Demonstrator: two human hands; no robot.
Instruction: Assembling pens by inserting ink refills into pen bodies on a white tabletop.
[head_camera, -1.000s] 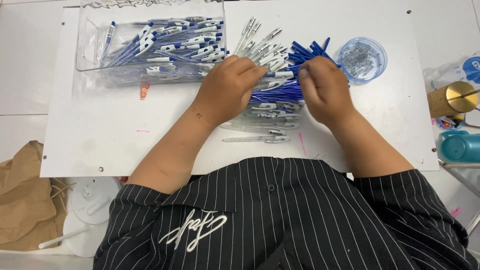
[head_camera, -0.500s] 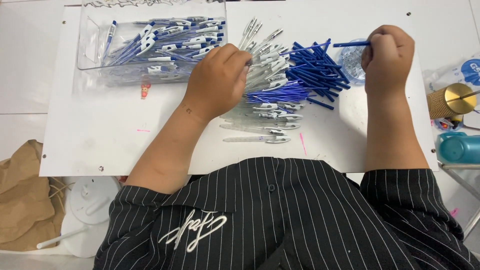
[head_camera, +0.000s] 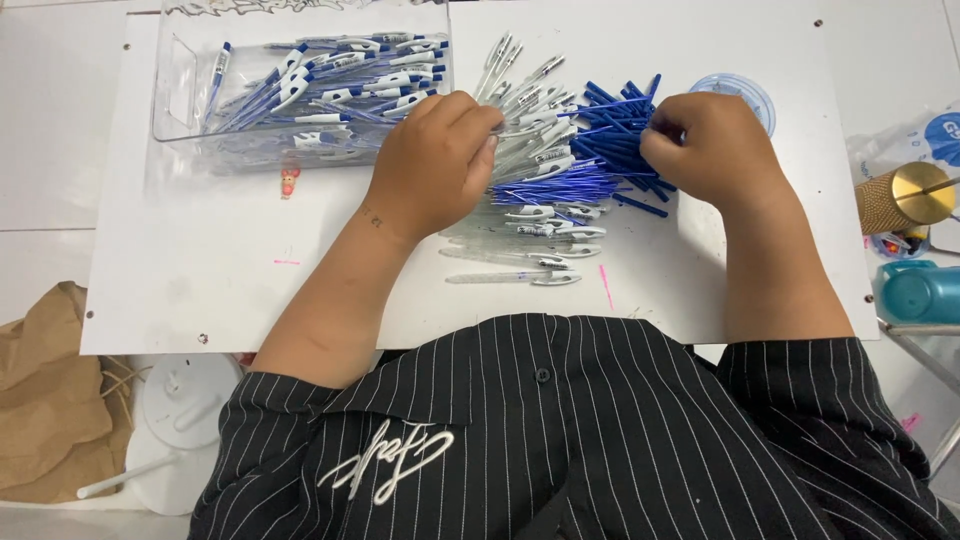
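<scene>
On the white table (head_camera: 200, 290), the left hand (head_camera: 435, 160) curls closed over slim clear plastic pen barrels (head_camera: 520, 90). The right hand (head_camera: 710, 150) pinches thin blue refills (head_camera: 600, 150) from the heap between both hands. Half a second ago it was raised over the round clear dish (head_camera: 745, 92); now it is back at the pile.

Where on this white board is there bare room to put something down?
The white board is bare along its near-left part, below the clear plastic tray of assembled pens and left of the left hand. A smaller patch lies near the right forearm. The middle is crowded: clear pen barrels and blue refills under the right hand.
</scene>
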